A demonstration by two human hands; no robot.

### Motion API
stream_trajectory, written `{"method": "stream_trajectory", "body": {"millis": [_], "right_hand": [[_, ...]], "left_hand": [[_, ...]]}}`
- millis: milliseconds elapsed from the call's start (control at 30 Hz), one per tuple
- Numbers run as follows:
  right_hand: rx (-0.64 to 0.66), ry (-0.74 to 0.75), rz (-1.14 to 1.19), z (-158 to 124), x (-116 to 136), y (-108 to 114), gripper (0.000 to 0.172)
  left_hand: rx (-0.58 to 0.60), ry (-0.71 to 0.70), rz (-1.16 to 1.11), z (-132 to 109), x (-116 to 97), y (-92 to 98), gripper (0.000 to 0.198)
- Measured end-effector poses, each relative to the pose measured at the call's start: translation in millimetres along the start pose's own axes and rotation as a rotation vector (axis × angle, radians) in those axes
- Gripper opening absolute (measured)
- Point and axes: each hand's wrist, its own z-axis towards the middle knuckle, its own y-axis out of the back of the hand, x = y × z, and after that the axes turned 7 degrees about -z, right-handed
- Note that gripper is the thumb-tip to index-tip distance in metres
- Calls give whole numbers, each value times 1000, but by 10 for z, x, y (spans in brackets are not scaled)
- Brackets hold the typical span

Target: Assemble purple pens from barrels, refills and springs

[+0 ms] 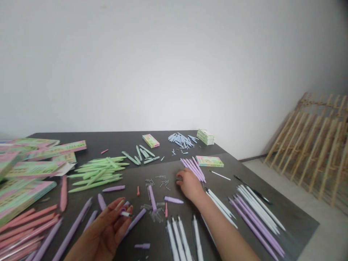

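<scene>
My left hand (104, 228) hovers palm-up near the table's front, fingers curled round a small white and purple pen part (125, 212). My right hand (189, 184) reaches forward to the middle of the dark table (296, 217), knuckles up, fingertips pinched down beside a scatter of tiny metal springs and tips (160, 181). Whether it holds anything is hidden. A row of purple pen barrels (193, 168) lies just beyond it. Loose purple pieces (152, 197) lie between the two hands.
Green pen barrels (96, 172) are piled left of centre, pink ones (24, 224) at the front left beside stacked flat boxes (24, 170). White refills (179, 239) and purple-white pens (255, 214) lie on the right. Blue parts (182, 139) sit at the back. A wooden rack (315, 145) leans against the wall.
</scene>
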Motion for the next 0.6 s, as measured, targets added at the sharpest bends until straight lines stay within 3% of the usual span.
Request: {"method": "stream_trajectory", "body": {"millis": [167,367,467,533,600], "right_hand": [[-14,-4,47,26,15,-111,8],[-49,66,230,-214,296,160,13],[-28,171,423,-525,587,334,14],[-46,302,828,-740,755,418,11],[-164,443,929,-900,865,470,8]], "left_hand": [[24,9,-12,-57,-10,-38,22],[41,14,-32,-83,2,-20,18],[41,30,-39,-80,12,-11,19],[54,38,-39,-75,21,-7,18],[71,47,-33,-73,30,-7,18]]}}
